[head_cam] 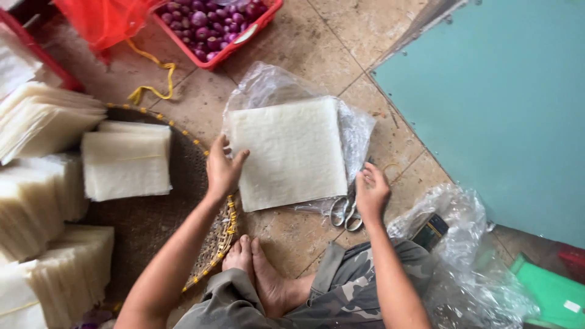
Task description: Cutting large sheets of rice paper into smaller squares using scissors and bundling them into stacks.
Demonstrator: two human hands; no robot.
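Note:
A square stack of translucent white sheets (286, 152) lies on a clear plastic bag (356, 131) on the tiled floor. My left hand (222, 170) rests on the stack's left edge, fingers spread over it. My right hand (370, 192) is at the stack's lower right corner, fingers curled near the bag's edge, just above a pair of scissors (345, 213) lying on the floor. Whether the right hand pinches the plastic cannot be told. My bare feet (262, 274) are crossed below the stack.
A round woven tray (213, 237) at left holds several stacks of white sheets (127, 161). A red crate of purple onions (210, 24) and red netting (103, 21) lie at the top. A teal board (499, 103) fills the right; crumpled plastic (463, 262) lies beside my knee.

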